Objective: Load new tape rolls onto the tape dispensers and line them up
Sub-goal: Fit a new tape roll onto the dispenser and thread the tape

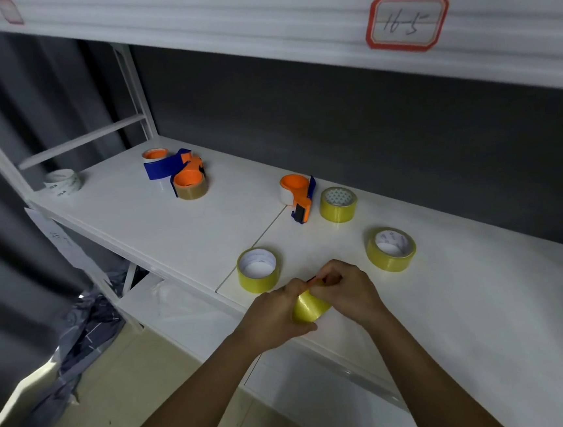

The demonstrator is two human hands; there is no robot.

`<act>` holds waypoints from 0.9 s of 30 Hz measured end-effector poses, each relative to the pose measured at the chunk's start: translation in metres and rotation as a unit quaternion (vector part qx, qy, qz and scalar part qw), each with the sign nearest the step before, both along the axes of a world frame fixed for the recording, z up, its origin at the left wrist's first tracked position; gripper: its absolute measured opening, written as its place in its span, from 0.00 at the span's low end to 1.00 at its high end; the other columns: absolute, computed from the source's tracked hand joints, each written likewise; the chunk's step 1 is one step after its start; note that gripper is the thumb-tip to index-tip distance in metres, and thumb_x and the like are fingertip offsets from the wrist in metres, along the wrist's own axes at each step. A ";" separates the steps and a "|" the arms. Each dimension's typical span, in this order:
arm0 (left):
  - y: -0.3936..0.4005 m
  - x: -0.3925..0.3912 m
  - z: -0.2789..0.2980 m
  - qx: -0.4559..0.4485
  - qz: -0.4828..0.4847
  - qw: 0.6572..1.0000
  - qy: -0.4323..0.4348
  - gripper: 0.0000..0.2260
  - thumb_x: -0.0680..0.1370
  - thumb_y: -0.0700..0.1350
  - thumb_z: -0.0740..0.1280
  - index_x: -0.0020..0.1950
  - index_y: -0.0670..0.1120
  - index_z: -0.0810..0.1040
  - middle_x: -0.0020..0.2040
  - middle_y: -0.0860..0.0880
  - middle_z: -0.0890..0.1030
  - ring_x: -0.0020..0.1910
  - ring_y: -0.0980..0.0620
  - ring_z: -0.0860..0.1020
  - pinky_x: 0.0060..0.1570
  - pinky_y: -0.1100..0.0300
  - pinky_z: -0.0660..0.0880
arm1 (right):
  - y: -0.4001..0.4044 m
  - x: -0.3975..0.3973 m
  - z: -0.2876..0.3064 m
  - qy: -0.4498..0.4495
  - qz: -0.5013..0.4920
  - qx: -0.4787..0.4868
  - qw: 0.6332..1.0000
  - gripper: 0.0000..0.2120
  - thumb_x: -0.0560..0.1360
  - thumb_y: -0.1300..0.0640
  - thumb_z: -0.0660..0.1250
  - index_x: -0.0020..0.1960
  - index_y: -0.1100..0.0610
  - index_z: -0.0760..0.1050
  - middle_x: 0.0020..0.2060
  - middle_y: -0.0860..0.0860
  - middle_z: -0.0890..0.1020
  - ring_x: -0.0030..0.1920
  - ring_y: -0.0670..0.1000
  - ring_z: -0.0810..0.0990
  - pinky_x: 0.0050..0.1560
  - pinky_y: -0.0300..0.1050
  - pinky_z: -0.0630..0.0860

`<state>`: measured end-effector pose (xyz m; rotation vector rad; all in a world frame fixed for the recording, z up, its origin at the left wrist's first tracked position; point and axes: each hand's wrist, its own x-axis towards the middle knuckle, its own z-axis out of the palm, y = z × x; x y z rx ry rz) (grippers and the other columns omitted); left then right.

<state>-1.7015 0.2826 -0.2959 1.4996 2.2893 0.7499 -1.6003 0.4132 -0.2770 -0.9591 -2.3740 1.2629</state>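
Fingers of both hands are curled round one yellow roll, held just above the front edge of the white shelf. The left hand grips the roll from the left and below, thumb across its near side. The right hand is closed over the top of the roll, fingertips pinched at its upper rim, where a sliver of orange is glimpsed; what that sliver belongs to cannot be told. The roll's core is hidden by the hands.

Just beside the left hand, a second yellow roll is seen lying flat on the shelf, white core up. A third lies flat to the right of the hands, near but not touching them. A fourth lies further back.

Touching or nearly touching the fourth roll's left side, an orange-and-blue dispenser is noted, a whitish roll on its orange hub. Well apart, at the far left, two more dispensers are seen bunched together, one carrying brownish tape. A white roll sits at the shelf's left end.

On the upper shelf, a red-bordered label is fixed, handwriting on it.
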 end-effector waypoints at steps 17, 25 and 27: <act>-0.002 -0.004 -0.002 0.030 -0.027 0.999 -0.034 0.25 0.68 0.51 0.75 0.61 0.50 0.69 0.53 0.51 0.80 0.50 0.50 0.79 0.45 0.51 0.76 | 0.001 0.006 -0.006 0.048 -0.015 -0.060 0.997 0.03 0.68 0.60 0.70 0.42 0.56 0.80 0.40 0.51 0.82 0.44 0.50 0.80 0.46 0.48 0.77; -0.005 -0.005 -0.006 0.039 -0.019 0.999 -0.028 0.25 0.68 0.51 0.75 0.60 0.50 0.69 0.52 0.52 0.81 0.48 0.52 0.79 0.43 0.56 0.76 | -0.002 0.000 0.000 0.006 0.025 -0.035 0.999 0.13 0.64 0.46 0.69 0.42 0.54 0.76 0.38 0.45 0.80 0.44 0.46 0.78 0.44 0.44 0.74; -0.004 -0.004 -0.005 0.039 -0.019 0.999 -0.022 0.25 0.68 0.51 0.74 0.60 0.49 0.69 0.52 0.51 0.81 0.48 0.51 0.79 0.43 0.55 0.76 | -0.005 -0.001 0.002 -0.001 0.017 -0.014 1.000 0.14 0.63 0.45 0.69 0.41 0.55 0.75 0.38 0.46 0.80 0.43 0.46 0.78 0.44 0.45 0.74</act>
